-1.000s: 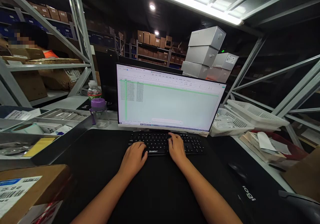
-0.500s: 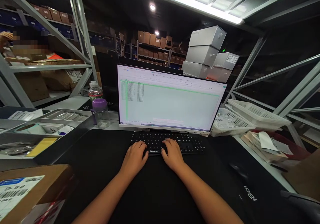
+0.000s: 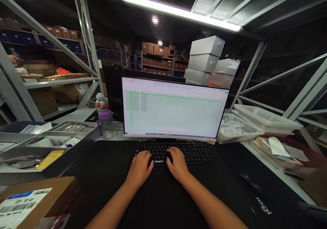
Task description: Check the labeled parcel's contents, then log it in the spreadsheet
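Note:
A black keyboard (image 3: 190, 155) lies on a black desk mat (image 3: 163, 195). My left hand (image 3: 140, 166) rests on its left part, fingers curved over the keys and thumb apart, holding nothing. Over the middle keys lies my right hand (image 3: 177, 162), its fingers spread and bent, also with nothing in it. Some keys are hidden beneath the fingers. Behind the keyboard stands a monitor (image 3: 173, 116) displaying a spreadsheet with a green highlighted column and row; its text is too small to read. A dark mouse (image 3: 249, 183) sits to the right on the mat.
On the left are a divided grey tray (image 3: 58, 161), a purple-lidded bottle (image 3: 106, 123) and a cardboard box (image 3: 58, 191). White baskets (image 3: 245, 130) and a stack of papers (image 3: 276, 152) stand right. Grey boxes (image 3: 206, 53) rise behind the monitor. A person (image 3: 41, 62) is beyond the shelf frame.
The camera view has tilted upward a little, so the desk and monitor appear lower. Both hands stay on the keyboard, with only slight finger movement.

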Demonstrator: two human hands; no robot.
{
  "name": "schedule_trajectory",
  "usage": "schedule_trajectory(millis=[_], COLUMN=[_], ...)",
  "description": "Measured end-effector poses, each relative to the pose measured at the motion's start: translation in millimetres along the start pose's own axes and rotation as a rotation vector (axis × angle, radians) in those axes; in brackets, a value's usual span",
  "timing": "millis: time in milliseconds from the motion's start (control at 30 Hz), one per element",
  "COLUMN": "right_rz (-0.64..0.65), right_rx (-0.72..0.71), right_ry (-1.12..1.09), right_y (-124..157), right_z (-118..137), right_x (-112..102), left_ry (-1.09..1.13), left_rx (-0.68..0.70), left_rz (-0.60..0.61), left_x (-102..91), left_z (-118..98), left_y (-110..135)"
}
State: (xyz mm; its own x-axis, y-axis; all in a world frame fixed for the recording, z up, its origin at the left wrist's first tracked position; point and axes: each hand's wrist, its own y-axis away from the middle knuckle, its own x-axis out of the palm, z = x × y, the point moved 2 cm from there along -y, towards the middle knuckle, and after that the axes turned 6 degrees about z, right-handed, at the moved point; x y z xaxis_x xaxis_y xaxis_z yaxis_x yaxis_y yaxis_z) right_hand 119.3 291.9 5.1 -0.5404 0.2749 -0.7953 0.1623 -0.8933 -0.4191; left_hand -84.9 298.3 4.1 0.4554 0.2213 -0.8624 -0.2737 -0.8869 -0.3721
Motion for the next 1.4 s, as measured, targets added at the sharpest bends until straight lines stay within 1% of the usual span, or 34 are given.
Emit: schedule_trajectory(millis=[200,400,567,667,767,933,1067,1167,1233,1267,1300,1333,1367,1400], right_rz=[-0.07,-0.009,0.03,0.049,0.057,0.033,0.005,0.009,0.044,0.074,0.146,0.235,0.351,0.474], right_rx=[0.038,0.011,-0.007,0.006,0.029,0.09,0.154,0.153,0.118,0.084,0.016,-0.067,-0.172,-0.286], right_ry=[0.047,0.053,0.038,0.02,-0.012,-0.104,-0.208,-0.322,-0.447,-0.535,-0.747,-0.952,-1.114,-1.215], right_y=[-0.1,3.7,4.1,2.7,-1.5,-13.4,-23.2,-25.5,-16.7,-7.6,4.8,20.2,37.7,56.0], right_z=[-4.8,-2.7,1.1,3.0,3.9,-0.5,-5.4,5.8,24.5,36.5,50.0,63.8,77.5,89.8], right_x=[2.9,1.5,-2.0,-8.3,-19.9,-50.0,-81.7,-113.5,-138.3,-151.2,-163.6,-175.7,-187.3,-198.2], left_ry=[0.051,0.079,0.051,0.041,0.016,-0.004,-0.006,-0.008,-0.009,-0.01,-0.01,-0.009,-0.009,-0.008], left_rx=[0.011,0.023,0.036,0.025,0.029,0.041,0.042,0.03,0.031,0.032,0.032,0.031,0.029,0.026], left_rz=[-0.032,-0.048,-0.089,-0.078,-0.042,-0.019,-0.01,0.005,0.006,0.006,0.007,0.011,0.016,0.022], left_x=[-0.5,2.3,9.8,15.4,19.9,21.7,19.9,18.8,18.2,17.9,17.6,17.3,16.9,16.5], left_z=[0.9,5.6,9.0,11.4,13.1,13.9,14.0,14.5,14.7,14.8,14.9,15.0,15.1,15.3], left_y=[2.2,3.0,1.7,0.8,0.2,-0.9,-2.0,-2.3,-2.0,-1.7,-1.3,-1.0,-0.7,-0.4])
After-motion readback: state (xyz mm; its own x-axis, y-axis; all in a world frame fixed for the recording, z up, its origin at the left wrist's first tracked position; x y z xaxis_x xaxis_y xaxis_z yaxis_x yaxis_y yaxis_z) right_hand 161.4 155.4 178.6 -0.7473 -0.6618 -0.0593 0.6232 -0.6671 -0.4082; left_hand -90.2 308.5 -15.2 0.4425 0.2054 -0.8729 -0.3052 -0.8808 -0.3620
